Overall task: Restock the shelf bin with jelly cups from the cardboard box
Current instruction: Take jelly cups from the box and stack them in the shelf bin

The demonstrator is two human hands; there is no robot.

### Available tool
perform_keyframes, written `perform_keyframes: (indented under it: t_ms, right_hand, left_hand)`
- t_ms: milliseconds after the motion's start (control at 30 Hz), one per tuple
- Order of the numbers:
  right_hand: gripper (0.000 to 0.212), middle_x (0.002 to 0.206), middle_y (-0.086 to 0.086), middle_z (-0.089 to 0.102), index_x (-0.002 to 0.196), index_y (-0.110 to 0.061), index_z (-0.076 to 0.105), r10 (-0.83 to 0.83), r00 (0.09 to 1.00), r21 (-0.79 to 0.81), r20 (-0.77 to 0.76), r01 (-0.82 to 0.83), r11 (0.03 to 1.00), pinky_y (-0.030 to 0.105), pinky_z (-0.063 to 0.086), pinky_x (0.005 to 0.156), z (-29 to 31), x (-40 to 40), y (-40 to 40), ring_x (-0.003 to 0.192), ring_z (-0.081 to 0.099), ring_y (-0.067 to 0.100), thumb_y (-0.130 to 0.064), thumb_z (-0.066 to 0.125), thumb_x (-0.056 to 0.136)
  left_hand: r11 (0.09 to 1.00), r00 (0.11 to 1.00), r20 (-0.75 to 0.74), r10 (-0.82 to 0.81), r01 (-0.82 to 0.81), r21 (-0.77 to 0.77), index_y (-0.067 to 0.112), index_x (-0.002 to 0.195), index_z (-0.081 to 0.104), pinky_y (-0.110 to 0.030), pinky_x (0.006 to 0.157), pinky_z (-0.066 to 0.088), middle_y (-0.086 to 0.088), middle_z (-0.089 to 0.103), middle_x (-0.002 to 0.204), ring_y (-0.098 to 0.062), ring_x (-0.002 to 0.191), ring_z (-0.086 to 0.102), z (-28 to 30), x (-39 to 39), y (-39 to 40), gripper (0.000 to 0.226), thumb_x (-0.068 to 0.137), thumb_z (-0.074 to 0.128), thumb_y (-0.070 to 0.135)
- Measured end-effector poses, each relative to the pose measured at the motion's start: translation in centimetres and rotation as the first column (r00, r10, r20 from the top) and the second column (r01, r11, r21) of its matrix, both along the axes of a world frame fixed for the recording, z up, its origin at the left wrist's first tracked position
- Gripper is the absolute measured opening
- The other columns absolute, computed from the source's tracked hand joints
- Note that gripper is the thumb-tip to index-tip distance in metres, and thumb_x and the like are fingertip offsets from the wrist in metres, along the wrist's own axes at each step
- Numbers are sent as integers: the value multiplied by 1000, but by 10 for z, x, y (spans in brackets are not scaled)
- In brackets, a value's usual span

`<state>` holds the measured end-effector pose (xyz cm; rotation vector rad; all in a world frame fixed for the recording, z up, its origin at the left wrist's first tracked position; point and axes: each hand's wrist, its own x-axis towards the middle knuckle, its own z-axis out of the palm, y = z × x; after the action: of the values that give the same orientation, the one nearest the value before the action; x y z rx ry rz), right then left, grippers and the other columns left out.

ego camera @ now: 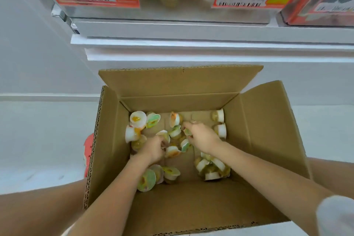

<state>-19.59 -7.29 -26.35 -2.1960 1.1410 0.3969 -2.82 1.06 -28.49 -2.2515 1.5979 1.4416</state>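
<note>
Reaching into the cardboard box, both hands work the bottom layer. Box sits on the floor against the base of the shelf, flaps folded out so arms get in from the near edge. Shelf bin is directly above with a few cups showing, so the lift looks short. Jelly cups lie scattered, mostly tipped, thickest along the box's left wall and near-right area. Left hand curls around cups mid-box; right hand pinches one cup beside it. Likely gathering several per trip.
</note>
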Motion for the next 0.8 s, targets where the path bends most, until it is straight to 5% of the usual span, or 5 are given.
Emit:
perform_keyframes:
  t_ms: [133, 300, 433, 567, 800]
  right_hand:
    - [31, 109, 16, 62, 118, -9, 48, -343, 933, 55, 106, 339, 939, 40, 52, 77, -34, 29, -25, 95, 60, 33, -26, 55, 93]
    - [52, 122, 17, 56, 125, -9, 48, -287, 958, 131, 8, 284, 950, 37, 46, 93, -79, 56, -38, 115, 52, 35, -21, 71, 80]
    - [51, 122, 14, 52, 121, -10, 51, -234, 972, 60, 33, 232, 971, 39, 47, 93, -88, 61, -38, 114, 52, 33, -20, 74, 76]
    - [58, 116, 10, 49, 117, -9, 50, -310, 932, 99, 187, 296, 950, 30, 43, 83, -56, 50, -37, 108, 50, 26, -27, 79, 70]
    - [60, 87, 2, 54, 100, -14, 40, -241, 922, 206, 304, 183, 961, 23, 36, 58, 77, 10, -41, 72, 46, 12, -42, 82, 68]
  left_hand:
    - [994, 994, -41, -96, 98, 45, 16, 120, 56, -32, 91, 45, -6, 60, 117, -24, 111, 56, -35, -17, -3, 30, 91, 57, 22]
    - [972, 977, -9, -214, 214, 96, 21, 130, 49, -38, 96, 46, -7, 57, 127, -26, 114, 55, -59, -26, -6, 38, 93, 55, 18]
    - [990, 992, 23, -125, 124, 65, 14, 119, 54, -38, 88, 50, -10, 62, 117, -28, 105, 59, -59, -31, -6, 31, 90, 59, 24]
    - [988, 979, -166, 115, -96, 120, 8, 118, 54, -32, 84, 49, -8, 62, 113, -25, 102, 59, -32, -19, -7, 41, 84, 68, 26]
    - [756, 503, -565, 654, -441, 483, 7, 109, 53, -19, 55, 48, -10, 64, 87, -12, 57, 64, 92, 23, -24, 26, 97, 45, 29]
